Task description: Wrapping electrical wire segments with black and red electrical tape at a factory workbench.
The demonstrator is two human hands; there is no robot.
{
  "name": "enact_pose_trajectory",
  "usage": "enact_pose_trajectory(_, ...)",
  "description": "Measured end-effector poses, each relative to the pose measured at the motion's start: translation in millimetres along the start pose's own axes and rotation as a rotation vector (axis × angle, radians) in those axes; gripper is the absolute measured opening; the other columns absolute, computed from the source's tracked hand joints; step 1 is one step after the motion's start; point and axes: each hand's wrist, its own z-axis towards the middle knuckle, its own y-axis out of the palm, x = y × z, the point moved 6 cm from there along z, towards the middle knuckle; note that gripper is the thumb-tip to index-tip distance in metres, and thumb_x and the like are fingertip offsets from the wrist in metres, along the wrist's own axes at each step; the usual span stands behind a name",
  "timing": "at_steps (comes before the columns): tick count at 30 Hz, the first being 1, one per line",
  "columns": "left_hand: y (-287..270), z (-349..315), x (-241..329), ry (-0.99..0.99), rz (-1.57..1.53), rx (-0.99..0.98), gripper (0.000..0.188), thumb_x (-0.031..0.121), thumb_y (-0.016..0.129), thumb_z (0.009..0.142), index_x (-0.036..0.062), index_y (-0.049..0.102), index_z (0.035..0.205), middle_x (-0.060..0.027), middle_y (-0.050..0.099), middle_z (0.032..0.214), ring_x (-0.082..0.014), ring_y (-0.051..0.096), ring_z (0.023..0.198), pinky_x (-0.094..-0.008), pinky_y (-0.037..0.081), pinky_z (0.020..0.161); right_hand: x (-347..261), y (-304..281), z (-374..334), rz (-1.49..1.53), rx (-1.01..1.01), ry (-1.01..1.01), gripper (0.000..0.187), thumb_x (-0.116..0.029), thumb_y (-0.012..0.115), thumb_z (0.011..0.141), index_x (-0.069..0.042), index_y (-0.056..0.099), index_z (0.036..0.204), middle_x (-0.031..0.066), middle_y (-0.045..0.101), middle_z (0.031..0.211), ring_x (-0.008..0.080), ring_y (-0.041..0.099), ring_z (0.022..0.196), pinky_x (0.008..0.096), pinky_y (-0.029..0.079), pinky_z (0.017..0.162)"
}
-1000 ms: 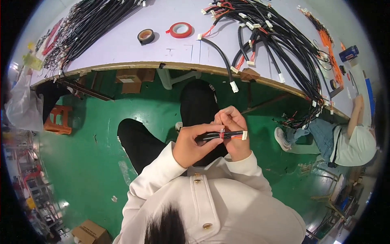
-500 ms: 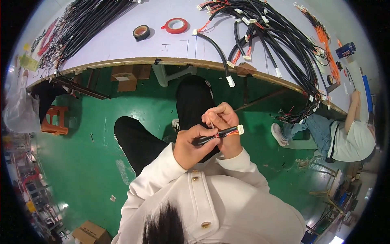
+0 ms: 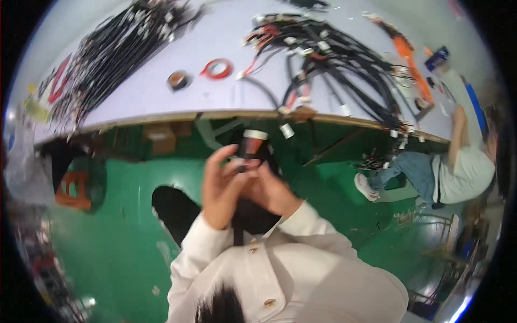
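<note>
Between my hands, over my lap, a short wire harness stands with its white connector pointing toward the table. Below the connector its red and black wires show, smeared by motion. My left hand pinches the harness from the left with thumb and forefinger. From the right, the fingertips of my right hand close on its lower part. The harness's other end is hidden by my hands.
Ahead, the white table carries a bundle of black cables, white-ended black harnesses, red tape, black tape and orange wires. A seated person is at right, an orange stool at left.
My hands have moved left and turned, so the connector that pointed right now points toward the table. My left fingers have lifted and spread more. The view has shifted, showing more tabletop.
</note>
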Motion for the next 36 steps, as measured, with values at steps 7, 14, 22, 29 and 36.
enact_pose_trajectory(7, -116.9, 20.5, 121.8, 0.423, 0.335, 0.718, 0.053, 0.018, 0.054, 0.084, 0.0041, 0.036, 0.132, -0.0168, 0.051, 0.116, -0.0194, 0.053, 0.101, -0.0342, 0.039, 0.093, -0.3, 25.6, -13.4, -0.764, -0.133, 0.096, 0.034, -0.017, 0.056, 0.088, -0.003, 0.051, 0.119, 0.002, 0.055, 0.077, 0.0072, 0.051, 0.067, 0.0251, 0.045, 0.063)
enact_pose_trajectory(14, -270.9, -62.1, 127.6, 0.388, 0.617, 0.768, 0.041, 0.016, 0.05, 0.092, 0.007, 0.043, 0.132, -0.0081, 0.049, 0.122, -0.017, 0.055, 0.092, -0.0294, 0.046, 0.074, -90.4, 37.1, -36.6, -1.172, -0.048, -0.311, 0.026, -0.021, 0.057, 0.088, -0.002, 0.059, 0.106, 0.0075, 0.059, 0.079, 0.017, 0.056, 0.067, 0.0295, 0.046, 0.062)
enact_pose_trajectory(22, -441.4, -200.6, -5.8, -0.088, 0.429, 0.722, 0.032, 0.02, 0.044, 0.093, 0.0062, 0.055, 0.12, -0.0109, 0.055, 0.094, -0.0193, 0.05, 0.084, -0.0384, 0.043, 0.083, -108.4, 26.1, -51.7, -1.639, -0.001, -0.317, 0.022, -0.024, 0.057, 0.086, -0.006, 0.063, 0.096, 0.0072, 0.06, 0.084, 0.0275, 0.059, 0.076, 0.0352, 0.047, 0.065)
enact_pose_trajectory(29, -292.8, -184.1, -45.8, -0.686, 0.02, 0.574, 0.025, 0.013, 0.05, 0.091, 0.0048, 0.058, 0.114, -0.0044, 0.053, 0.082, -0.0144, 0.05, 0.074, -0.0335, 0.046, 0.071, -38.8, 5.4, -31.3, -1.849, -0.07, -0.03, 0.015, -0.02, 0.059, 0.078, -0.006, 0.062, 0.08, 0.0107, 0.06, 0.077, 0.031, 0.06, 0.075, 0.0423, 0.046, 0.064)
enact_pose_trajectory(36, -51.9, -46.4, -17.3, 0.181, 0.945, -0.313, 0.022, 0.01, 0.049, 0.09, -0.0015, 0.057, 0.107, -0.0098, 0.061, 0.082, -0.0184, 0.056, 0.071, -0.0286, 0.046, 0.067, -31.0, 27.6, -23.4, -1.783, -0.096, -0.239, 0.016, -0.02, 0.06, 0.078, -0.005, 0.061, 0.084, 0.0122, 0.06, 0.08, 0.0321, 0.059, 0.078, 0.0423, 0.046, 0.066)
